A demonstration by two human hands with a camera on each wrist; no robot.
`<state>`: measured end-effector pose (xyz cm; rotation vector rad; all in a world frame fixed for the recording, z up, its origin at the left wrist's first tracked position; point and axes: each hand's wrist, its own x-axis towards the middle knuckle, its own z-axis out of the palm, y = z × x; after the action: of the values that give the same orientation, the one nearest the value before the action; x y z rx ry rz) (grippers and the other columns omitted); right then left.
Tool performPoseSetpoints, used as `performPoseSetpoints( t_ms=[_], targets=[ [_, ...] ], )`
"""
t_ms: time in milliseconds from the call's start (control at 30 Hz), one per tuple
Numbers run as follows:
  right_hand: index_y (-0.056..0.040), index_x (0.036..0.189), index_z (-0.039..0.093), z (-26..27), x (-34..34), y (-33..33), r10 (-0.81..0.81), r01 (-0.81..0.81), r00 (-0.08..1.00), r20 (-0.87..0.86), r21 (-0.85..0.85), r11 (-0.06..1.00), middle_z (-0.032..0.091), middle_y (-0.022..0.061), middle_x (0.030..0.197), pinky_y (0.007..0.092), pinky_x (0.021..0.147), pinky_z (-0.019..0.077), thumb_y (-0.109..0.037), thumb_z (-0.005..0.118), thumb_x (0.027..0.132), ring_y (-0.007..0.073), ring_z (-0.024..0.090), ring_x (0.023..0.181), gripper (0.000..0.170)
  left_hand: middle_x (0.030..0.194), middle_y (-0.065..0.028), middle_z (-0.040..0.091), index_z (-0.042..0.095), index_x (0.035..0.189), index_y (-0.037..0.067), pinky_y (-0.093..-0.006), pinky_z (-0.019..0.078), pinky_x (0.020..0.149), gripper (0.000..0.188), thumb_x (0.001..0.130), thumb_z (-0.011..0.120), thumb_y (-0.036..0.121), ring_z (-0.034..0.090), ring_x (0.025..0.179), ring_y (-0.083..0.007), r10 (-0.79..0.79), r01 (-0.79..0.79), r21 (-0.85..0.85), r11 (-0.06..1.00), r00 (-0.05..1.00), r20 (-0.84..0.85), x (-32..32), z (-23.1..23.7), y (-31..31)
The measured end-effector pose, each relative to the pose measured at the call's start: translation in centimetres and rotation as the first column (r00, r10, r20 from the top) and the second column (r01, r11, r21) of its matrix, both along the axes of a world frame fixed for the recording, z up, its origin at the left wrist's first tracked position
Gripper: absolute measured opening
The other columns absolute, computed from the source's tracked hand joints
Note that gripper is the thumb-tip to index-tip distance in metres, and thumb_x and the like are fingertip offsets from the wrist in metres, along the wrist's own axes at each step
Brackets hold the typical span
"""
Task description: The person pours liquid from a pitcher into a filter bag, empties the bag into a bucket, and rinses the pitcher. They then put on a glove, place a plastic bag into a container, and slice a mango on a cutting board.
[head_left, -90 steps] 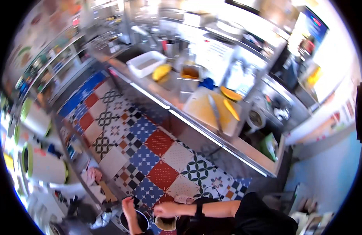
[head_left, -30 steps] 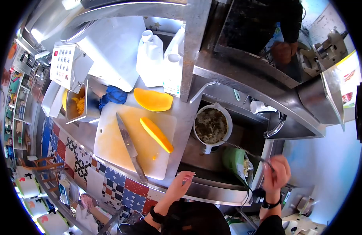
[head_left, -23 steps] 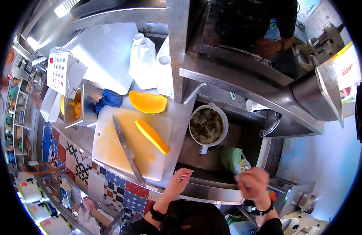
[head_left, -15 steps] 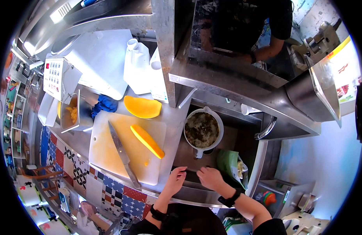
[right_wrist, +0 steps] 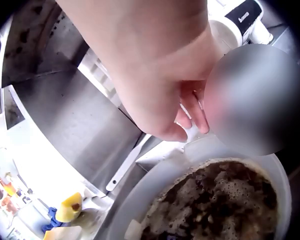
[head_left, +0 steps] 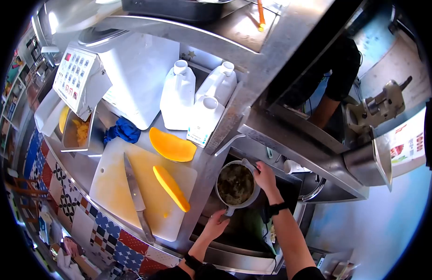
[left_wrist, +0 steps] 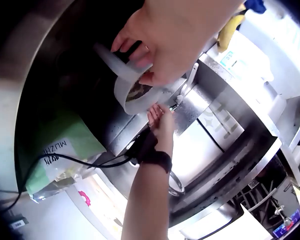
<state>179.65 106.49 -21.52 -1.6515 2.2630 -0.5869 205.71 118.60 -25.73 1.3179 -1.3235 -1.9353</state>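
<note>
A white plastic jug (head_left: 258,190), holding dark bits in foamy liquid (right_wrist: 210,200), stands in the sink (head_left: 206,238). My left hand (head_left: 216,226) is at its near side, thumb and bent fingers about the handle (left_wrist: 107,57). On the far side, my right hand (head_left: 266,177) has thumb and fingers at the rim by the spout (right_wrist: 190,152). In the right wrist view a blurred round patch covers part of the rim beside that hand. A green bag (left_wrist: 65,150) sits in the sink, right of the jug.
Left of the sink, a knife (head_left: 134,186) and a mango-coloured slice (head_left: 171,188) lie on a cutting board (head_left: 108,186). Behind them are a larger orange piece (head_left: 171,145), a blue cloth (head_left: 122,130) and white bottles (head_left: 177,102). A steel shelf (head_left: 295,144) overhangs the sink's back.
One second ago my right hand held a long thin utensil over the jug; it has since let go and moved to the spout side. My left hand has moved to the handle.
</note>
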Motion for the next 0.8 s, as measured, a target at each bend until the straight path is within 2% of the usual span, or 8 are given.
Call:
performPoseSetpoints(
  t_ms=[100,133,200,367,467,567,667,800],
  targets=[
    [-0.0135,0.125,0.053,-1.6,-0.7,-2.1,0.209,-0.216,0.976,0.057,0.190,0.958,0.061,0.0204,0.109,0.0428,0.082,0.0484,-0.014,0.057,0.083,0.0374,0.058,0.099,0.042,0.119,-0.0152,0.057,0.046,0.130,-0.002,-0.0332,0.0464,0.087,0.052,0.088,0.062,0.026,0.057,0.106,-0.0242,-0.018,0.018,0.000,1.000,1.000,-0.003,-1.7,-1.1,-0.5],
    [-0.0188,0.129,0.050,-2.4,-1.0,-2.6,0.279,-0.299,0.950,0.141,0.151,0.942,0.060,0.0204,0.111,0.0437,0.082,0.0479,-0.012,0.055,0.083,0.0377,0.058,0.099,0.046,0.120,-0.0159,0.057,0.045,0.130,-0.002,-0.0344,0.0462,0.087,0.054,0.088,0.062,0.028,0.057,0.107,-0.0253,-0.012,0.012,-0.012,1.000,0.999,-0.040,-2.2,-1.7,-0.3],
    [-0.0200,0.131,0.048,0.0,0.2,-3.9,0.291,-0.307,0.952,0.097,0.318,0.897,0.063,0.0199,0.104,0.0447,0.078,0.0481,-0.010,0.054,0.083,0.0386,0.059,0.094,0.049,0.120,-0.0175,0.057,0.046,0.129,-0.003,-0.0364,0.0457,0.087,0.056,0.088,0.062,0.032,0.056,0.109,-0.0278,-0.015,0.017,0.027,0.999,0.998,-0.058,-2.9,-2.9,-0.3],
    [-0.0144,0.117,0.053,-0.2,-0.2,-6.3,0.409,-0.404,0.909,0.078,0.409,0.818,0.064,0.0196,0.088,0.0476,0.068,0.0458,-0.002,0.053,0.081,0.0403,0.060,0.083,0.038,0.114,-0.0209,0.057,0.053,0.116,-0.003,-0.0395,0.0459,0.081,0.048,0.087,0.063,0.034,0.057,0.104,-0.0332,-0.154,0.155,0.039,0.987,0.988,-0.025,-4.1,-6.6,-0.7],
    [-0.0072,0.099,0.053,-0.2,0.9,-6.5,0.431,-0.409,0.902,0.033,0.388,0.826,0.062,0.0203,0.081,0.0478,0.065,0.0438,0.005,0.053,0.076,0.0395,0.059,0.080,0.026,0.106,-0.0217,0.059,0.057,0.106,-0.002,-0.0406,0.0461,0.078,0.041,0.087,0.063,0.034,0.057,0.100,-0.0350,-0.261,0.266,-0.162,0.950,0.964,0.050,-3.1,-1.8,-3.3],
    [-0.0044,0.090,0.053,0.1,0.2,-5.8,0.397,-0.400,0.913,0.092,0.385,0.832,0.061,0.0190,0.080,0.0474,0.066,0.0434,0.009,0.057,0.069,0.0388,0.059,0.080,0.025,0.099,-0.0206,0.060,0.058,0.103,-0.003,-0.0410,0.0462,0.074,0.039,0.086,0.063,0.033,0.058,0.093,-0.0353,-0.214,0.218,-0.219,0.951,0.976,0.043,-3.1,-2.3,-3.1],
    [-0.0042,0.089,0.054,0.6,-0.1,-4.2,0.398,-0.413,0.910,0.115,0.341,0.845,0.062,0.0179,0.084,0.0466,0.066,0.0442,0.009,0.057,0.068,0.0384,0.059,0.081,0.025,0.092,-0.0190,0.060,0.058,0.103,-0.003,-0.0410,0.0464,0.072,0.039,0.085,0.064,0.032,0.058,0.089,-0.0355,-0.024,0.016,-0.166,0.986,0.999,-0.045,-2.9,-3.0,-1.1],
    [-0.0053,0.091,0.057,4.0,1.2,-1.8,0.413,-0.415,0.906,0.092,0.388,0.823,0.062,0.0173,0.088,0.0446,0.067,0.0460,0.009,0.057,0.069,0.0371,0.059,0.083,0.026,0.087,-0.0173,0.060,0.061,0.096,-0.003,-0.0404,0.0462,0.072,0.033,0.083,0.065,0.027,0.058,0.088,-0.0347,-0.015,0.017,-0.145,0.989,1.000,0.013,-1.1,0.1,-0.3]
  ],
)
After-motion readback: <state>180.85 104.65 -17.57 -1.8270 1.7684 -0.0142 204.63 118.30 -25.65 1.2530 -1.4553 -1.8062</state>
